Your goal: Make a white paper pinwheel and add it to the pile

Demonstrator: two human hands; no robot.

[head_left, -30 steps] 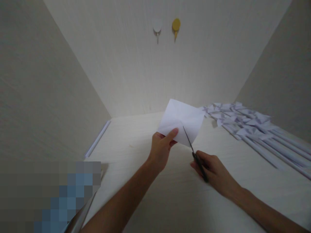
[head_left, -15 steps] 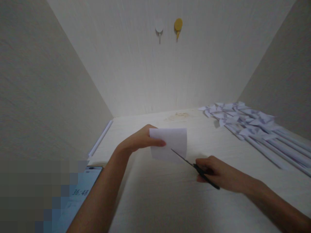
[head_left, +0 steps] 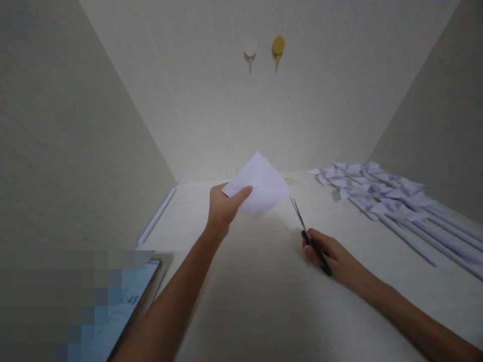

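as it slants up from the lower left, the left hand [head_left: 223, 207] pinches white paper [head_left: 262, 173] by its left corner, thumb on top, above the table [head_left: 249, 291]. the right hand [head_left: 334, 254], angled in from the lower right, grips black-handled scissors [head_left: 316, 252], blades slightly parted near the paper's right corner.

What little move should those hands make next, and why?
Probably ease the scissors up to the right corner of the paper: the right hand holds them slightly open near that corner, while the left hand grips the opposite side.
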